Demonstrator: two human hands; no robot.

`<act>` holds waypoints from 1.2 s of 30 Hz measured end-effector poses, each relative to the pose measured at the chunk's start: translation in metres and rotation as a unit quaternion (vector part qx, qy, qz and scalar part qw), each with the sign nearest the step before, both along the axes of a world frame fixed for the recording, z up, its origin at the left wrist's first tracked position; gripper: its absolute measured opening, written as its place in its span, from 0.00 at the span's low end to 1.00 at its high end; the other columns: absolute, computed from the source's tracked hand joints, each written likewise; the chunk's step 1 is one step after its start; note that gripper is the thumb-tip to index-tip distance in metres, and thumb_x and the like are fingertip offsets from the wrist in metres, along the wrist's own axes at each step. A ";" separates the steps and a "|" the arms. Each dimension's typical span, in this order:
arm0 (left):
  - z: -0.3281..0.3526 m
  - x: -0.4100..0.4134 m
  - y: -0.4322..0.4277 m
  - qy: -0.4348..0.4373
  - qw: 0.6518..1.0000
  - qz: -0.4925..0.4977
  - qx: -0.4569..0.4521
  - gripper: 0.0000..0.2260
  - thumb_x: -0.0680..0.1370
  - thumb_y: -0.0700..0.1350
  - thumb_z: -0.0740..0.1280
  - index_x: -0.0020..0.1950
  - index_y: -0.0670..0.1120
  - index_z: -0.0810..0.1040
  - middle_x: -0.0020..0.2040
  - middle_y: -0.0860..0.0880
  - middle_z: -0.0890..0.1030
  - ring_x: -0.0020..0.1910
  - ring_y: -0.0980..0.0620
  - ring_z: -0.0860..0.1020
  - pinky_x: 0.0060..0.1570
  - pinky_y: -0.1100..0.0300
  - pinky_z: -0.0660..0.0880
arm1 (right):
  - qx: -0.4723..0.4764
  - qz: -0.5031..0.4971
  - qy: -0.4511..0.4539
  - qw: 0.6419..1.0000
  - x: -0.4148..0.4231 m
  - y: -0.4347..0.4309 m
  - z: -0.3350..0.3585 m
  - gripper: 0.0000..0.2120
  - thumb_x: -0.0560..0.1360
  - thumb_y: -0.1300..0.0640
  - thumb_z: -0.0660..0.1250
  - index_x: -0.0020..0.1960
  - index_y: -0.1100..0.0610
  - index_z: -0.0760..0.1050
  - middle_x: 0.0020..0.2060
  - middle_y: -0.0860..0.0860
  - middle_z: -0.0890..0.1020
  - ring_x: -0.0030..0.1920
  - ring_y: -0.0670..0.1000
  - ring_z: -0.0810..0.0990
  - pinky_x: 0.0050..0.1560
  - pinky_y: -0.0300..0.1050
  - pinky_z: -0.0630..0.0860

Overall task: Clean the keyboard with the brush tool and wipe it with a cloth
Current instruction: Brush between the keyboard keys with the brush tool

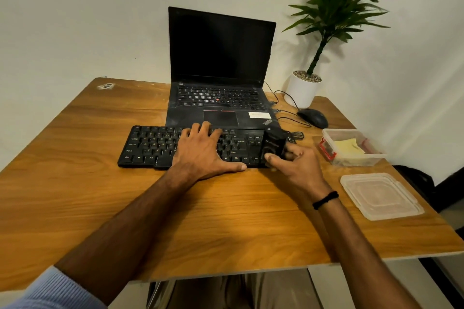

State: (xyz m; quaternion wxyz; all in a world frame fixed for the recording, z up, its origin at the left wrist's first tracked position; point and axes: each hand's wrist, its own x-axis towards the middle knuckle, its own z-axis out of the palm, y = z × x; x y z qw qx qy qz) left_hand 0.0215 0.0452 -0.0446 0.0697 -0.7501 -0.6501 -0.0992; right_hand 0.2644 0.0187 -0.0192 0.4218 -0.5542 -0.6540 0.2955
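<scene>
Clamped between thumb and fingers of the right hand (298, 165), the black brush tool (275, 144) stands upright on the right end of the keyboard (150, 145), over the number-pad keys. Its bristles are not visible from here, so I cannot tell whether they are touching the keys.

Working outward from that grip, largest first: the wooden table (226, 221) lies under everything. Beyond the grip and to its left sits an open laptop (221, 70) with a dark screen. Immediately left of the grip the keyboard stretches away, and the left hand (203, 153) lies flat and spread on its middle keys, holding nothing, pinning the board down. Near the wrist on the right rests a clear lid (381, 195). Just right of the grip sits an open plastic box (351, 147) holding a yellow cloth (347, 147) (presumably for the wiping step).

To brush well, I would judge it best to keep the left hand pressing the board steady, sweep along the rows with light strokes, and tilt the tool so the bristles reach between keys.
</scene>
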 end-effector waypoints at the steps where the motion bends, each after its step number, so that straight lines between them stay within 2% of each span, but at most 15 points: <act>1: 0.000 0.000 0.000 0.000 1.000 0.000 0.000 0.57 0.60 0.89 0.49 0.77 0.53 0.68 0.69 0.46 0.70 0.68 0.45 0.67 0.69 0.46 0.66 | -0.034 0.034 0.059 0.997 -0.001 -0.003 0.002 0.11 0.72 0.61 0.74 0.55 0.56 0.80 0.41 0.45 0.86 0.44 0.46 0.85 0.38 0.34 0.79; 3: 0.000 0.000 0.000 0.002 1.000 -0.001 0.001 0.56 0.60 0.89 0.49 0.76 0.53 0.68 0.69 0.47 0.70 0.69 0.45 0.67 0.69 0.46 0.65 | -0.076 0.037 0.210 0.974 -0.003 -0.002 0.010 0.12 0.73 0.65 0.72 0.56 0.62 0.80 0.43 0.50 0.87 0.45 0.47 0.86 0.42 0.37 0.80; 5: 0.000 0.000 0.000 0.005 1.000 0.001 -0.001 0.56 0.60 0.89 0.49 0.76 0.53 0.68 0.69 0.47 0.70 0.69 0.45 0.67 0.70 0.46 0.65 | -0.077 -0.014 0.294 0.953 0.001 0.010 0.015 0.12 0.73 0.64 0.72 0.55 0.63 0.79 0.47 0.54 0.86 0.49 0.51 0.85 0.51 0.46 0.81; 6: 0.000 0.000 0.000 0.008 1.000 0.002 -0.001 0.56 0.60 0.89 0.48 0.77 0.53 0.68 0.69 0.47 0.70 0.69 0.45 0.67 0.70 0.45 0.65 | -0.074 -0.041 0.316 0.945 0.005 0.018 0.018 0.11 0.72 0.63 0.73 0.54 0.62 0.80 0.47 0.54 0.86 0.51 0.52 0.85 0.54 0.49 0.80; 8: 0.000 0.001 0.000 0.010 1.000 0.003 0.000 0.57 0.60 0.89 0.48 0.77 0.53 0.69 0.70 0.47 0.70 0.69 0.45 0.67 0.71 0.45 0.64 | -0.064 -0.076 0.327 0.940 0.011 0.034 0.024 0.08 0.72 0.62 0.73 0.51 0.58 0.80 0.45 0.52 0.87 0.52 0.52 0.85 0.54 0.48 0.80; 10: 0.001 0.004 0.000 0.008 1.000 0.003 0.001 0.57 0.60 0.89 0.47 0.77 0.53 0.69 0.70 0.47 0.69 0.70 0.46 0.67 0.71 0.46 0.64 | -0.051 -0.077 0.319 0.943 0.013 0.050 0.030 0.08 0.72 0.62 0.73 0.51 0.56 0.80 0.46 0.52 0.86 0.52 0.52 0.84 0.54 0.48 0.79; 14: 0.003 0.027 -0.003 0.008 1.000 0.011 0.009 0.58 0.61 0.89 0.46 0.77 0.51 0.67 0.69 0.47 0.68 0.69 0.46 0.67 0.71 0.46 0.63 | -0.046 -0.078 0.231 0.969 0.007 0.078 0.037 0.11 0.70 0.59 0.76 0.51 0.55 0.80 0.45 0.50 0.86 0.49 0.50 0.85 0.50 0.46 0.80; 17: 0.003 0.047 -0.004 0.028 0.999 0.037 0.006 0.60 0.61 0.89 0.41 0.76 0.47 0.68 0.69 0.45 0.69 0.69 0.44 0.67 0.71 0.45 0.63 | -0.035 -0.093 0.116 0.988 0.000 0.087 0.038 0.09 0.68 0.56 0.77 0.45 0.51 0.80 0.40 0.47 0.85 0.43 0.46 0.84 0.42 0.39 0.78; 20: 0.000 0.054 -0.004 0.021 0.999 0.048 -0.005 0.61 0.61 0.88 0.39 0.75 0.45 0.68 0.69 0.45 0.70 0.68 0.44 0.68 0.71 0.45 0.63 | -0.015 -0.088 0.057 0.994 -0.005 0.089 0.029 0.09 0.69 0.57 0.76 0.42 0.48 0.76 0.39 0.44 0.82 0.43 0.43 0.81 0.39 0.35 0.75; 22: -0.002 0.054 -0.003 0.023 0.999 0.048 0.000 0.61 0.61 0.88 0.38 0.76 0.45 0.67 0.70 0.45 0.70 0.69 0.44 0.67 0.72 0.45 0.62 | -0.011 -0.095 0.024 0.995 -0.006 0.092 0.019 0.10 0.68 0.56 0.77 0.45 0.49 0.77 0.41 0.45 0.82 0.45 0.45 0.81 0.40 0.36 0.75; 25: -0.005 0.052 -0.001 0.025 0.999 0.042 0.007 0.60 0.62 0.88 0.39 0.75 0.46 0.68 0.69 0.46 0.70 0.69 0.45 0.68 0.71 0.46 0.63 | -0.009 -0.096 -0.042 0.994 -0.009 0.098 0.012 0.19 0.67 0.53 0.77 0.55 0.54 0.78 0.48 0.48 0.83 0.49 0.47 0.81 0.47 0.43 0.80; 29: -0.007 0.051 0.001 0.019 0.999 0.039 0.007 0.60 0.62 0.88 0.39 0.75 0.46 0.68 0.69 0.46 0.71 0.68 0.45 0.68 0.71 0.46 0.63 | -0.075 0.007 -0.043 0.996 -0.006 0.097 0.013 0.24 0.66 0.53 0.78 0.60 0.54 0.77 0.52 0.49 0.83 0.53 0.48 0.82 0.54 0.50 0.81; 31: -0.008 0.051 0.001 0.013 0.999 0.040 0.008 0.60 0.62 0.88 0.39 0.75 0.46 0.69 0.68 0.46 0.71 0.68 0.45 0.68 0.71 0.46 0.63 | -0.047 -0.022 -0.072 0.996 -0.007 0.097 0.015 0.22 0.67 0.52 0.78 0.59 0.55 0.77 0.51 0.47 0.83 0.52 0.48 0.82 0.53 0.47 0.81; 33: -0.008 0.051 0.001 0.008 0.999 0.039 0.008 0.59 0.62 0.88 0.39 0.74 0.46 0.70 0.67 0.46 0.71 0.67 0.45 0.69 0.70 0.46 0.64 | -0.009 -0.054 -0.119 0.991 -0.011 0.096 0.018 0.19 0.68 0.52 0.77 0.56 0.54 0.78 0.48 0.45 0.81 0.50 0.48 0.81 0.47 0.40 0.78; 36: -0.006 0.051 0.000 0.010 0.999 0.039 0.006 0.59 0.62 0.88 0.40 0.75 0.46 0.69 0.68 0.46 0.71 0.67 0.45 0.68 0.71 0.46 0.63 | -0.011 -0.033 -0.151 0.988 -0.017 0.091 0.021 0.14 0.69 0.52 0.76 0.52 0.52 0.78 0.45 0.45 0.81 0.46 0.46 0.80 0.40 0.35 0.74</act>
